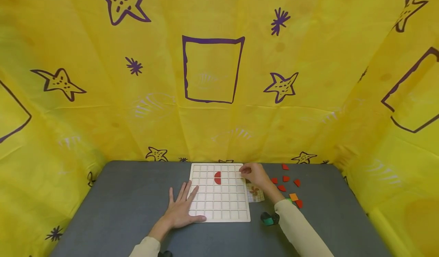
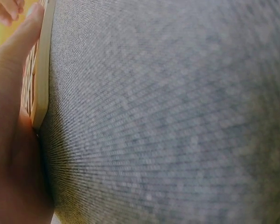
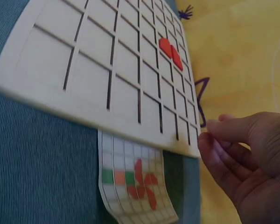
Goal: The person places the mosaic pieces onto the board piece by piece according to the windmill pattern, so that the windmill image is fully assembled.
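Note:
A white grid board (image 1: 219, 207) lies on the dark table. Two red quarter-round tiles (image 1: 217, 178) sit in adjoining squares of its upper part, forming a half disc. My left hand (image 1: 180, 210) rests spread along the board's left edge, with fingertips and thumb over the rim; in the left wrist view the thumb (image 2: 19, 42) lies along the wooden edge. My right hand (image 1: 254, 174) is at the far right corner, its thumb and index fingertips (image 3: 210, 128) brought together close to the board's edge. I cannot tell whether something small is pinched there.
A pattern card (image 1: 255, 193) showing a red petal figure with green and orange squares lies partly under the board's right side. Several red tiles (image 1: 286, 178), an orange square tile (image 1: 294, 197) and a partly covered green piece (image 1: 289, 200) lie to the right. A yellow patterned cloth (image 1: 212, 135) encloses the table.

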Demonstrator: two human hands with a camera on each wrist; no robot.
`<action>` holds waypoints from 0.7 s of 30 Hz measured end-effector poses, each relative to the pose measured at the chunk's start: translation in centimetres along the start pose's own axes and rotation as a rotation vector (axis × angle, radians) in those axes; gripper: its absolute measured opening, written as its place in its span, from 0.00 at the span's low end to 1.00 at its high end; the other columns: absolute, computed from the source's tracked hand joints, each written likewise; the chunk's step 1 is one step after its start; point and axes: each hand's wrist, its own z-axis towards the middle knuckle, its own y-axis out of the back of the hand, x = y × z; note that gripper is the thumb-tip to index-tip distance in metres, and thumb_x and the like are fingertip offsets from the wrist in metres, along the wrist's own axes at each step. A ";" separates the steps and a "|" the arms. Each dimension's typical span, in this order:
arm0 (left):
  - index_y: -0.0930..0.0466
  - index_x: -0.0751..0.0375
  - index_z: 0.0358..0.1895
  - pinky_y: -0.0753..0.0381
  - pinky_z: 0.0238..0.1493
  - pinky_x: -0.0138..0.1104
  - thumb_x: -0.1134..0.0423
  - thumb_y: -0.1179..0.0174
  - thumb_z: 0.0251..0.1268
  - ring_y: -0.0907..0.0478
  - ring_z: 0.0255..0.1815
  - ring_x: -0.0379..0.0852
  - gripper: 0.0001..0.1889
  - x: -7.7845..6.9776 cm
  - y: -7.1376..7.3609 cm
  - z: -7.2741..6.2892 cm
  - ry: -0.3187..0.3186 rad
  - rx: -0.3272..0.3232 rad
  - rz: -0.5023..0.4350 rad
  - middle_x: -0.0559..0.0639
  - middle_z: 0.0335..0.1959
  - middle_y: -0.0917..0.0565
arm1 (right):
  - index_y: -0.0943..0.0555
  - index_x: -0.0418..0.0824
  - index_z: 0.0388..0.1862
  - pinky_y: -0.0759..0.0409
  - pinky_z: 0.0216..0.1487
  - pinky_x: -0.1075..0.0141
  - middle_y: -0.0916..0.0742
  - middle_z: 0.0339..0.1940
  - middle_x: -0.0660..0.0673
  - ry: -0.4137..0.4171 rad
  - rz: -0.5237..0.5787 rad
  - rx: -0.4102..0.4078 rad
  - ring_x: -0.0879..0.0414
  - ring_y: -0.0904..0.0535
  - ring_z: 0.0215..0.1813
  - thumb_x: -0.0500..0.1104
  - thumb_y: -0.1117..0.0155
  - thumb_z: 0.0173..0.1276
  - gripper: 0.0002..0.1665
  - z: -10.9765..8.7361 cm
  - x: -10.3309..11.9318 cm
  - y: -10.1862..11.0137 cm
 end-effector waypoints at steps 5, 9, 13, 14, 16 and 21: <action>0.49 0.53 0.79 0.75 0.66 0.68 0.19 0.44 0.44 0.62 0.79 0.61 0.61 0.0 0.0 0.1 0.006 0.011 0.002 0.59 0.80 0.59 | 0.14 0.33 0.38 0.18 0.40 0.59 0.13 0.33 0.45 0.032 -0.080 0.023 0.53 0.18 0.36 0.30 0.31 0.61 0.06 -0.6 -0.9 1.6; 0.50 0.52 0.79 0.76 0.66 0.68 0.19 0.45 0.45 0.63 0.80 0.60 0.61 0.1 -0.1 0.1 0.007 0.015 0.005 0.58 0.80 0.60 | 0.14 0.34 0.38 0.18 0.39 0.59 0.13 0.34 0.45 0.096 -0.151 0.038 0.53 0.18 0.36 0.28 0.31 0.59 0.08 -1.2 -1.8 3.1; 0.48 0.53 0.79 0.76 0.66 0.68 0.20 0.43 0.45 0.62 0.79 0.62 0.60 0.4 -0.3 0.1 -0.006 -0.008 -0.016 0.59 0.80 0.58 | 0.15 0.32 0.38 0.19 0.38 0.58 0.14 0.33 0.43 0.107 -0.198 0.040 0.52 0.19 0.35 0.27 0.31 0.57 0.09 -1.9 -2.8 4.5; 0.48 0.53 0.78 0.76 0.66 0.68 0.20 0.43 0.45 0.62 0.79 0.62 0.60 0.4 -0.4 0.1 -0.012 -0.015 -0.016 0.60 0.80 0.58 | 0.15 0.32 0.38 0.19 0.38 0.57 0.14 0.33 0.43 0.098 -0.209 0.040 0.52 0.19 0.35 0.27 0.31 0.57 0.09 -2.1 -3.0 4.7; 0.49 0.52 0.79 0.76 0.66 0.68 0.20 0.44 0.45 0.61 0.79 0.61 0.60 0.6 -0.6 0.1 -0.017 -0.025 -0.008 0.59 0.80 0.58 | 0.15 0.31 0.38 0.19 0.39 0.56 0.14 0.33 0.43 0.090 -0.232 0.036 0.51 0.19 0.35 0.26 0.31 0.57 0.10 -2.4 -3.7 5.2; 0.50 0.52 0.79 0.76 0.66 0.68 0.19 0.44 0.45 0.61 0.79 0.61 0.60 0.6 -0.8 0.1 -0.018 -0.038 -0.007 0.58 0.80 0.58 | 0.15 0.30 0.39 0.18 0.41 0.52 0.13 0.36 0.40 0.067 -0.217 0.019 0.46 0.17 0.38 0.26 0.31 0.56 0.11 -3.3 -4.5 6.4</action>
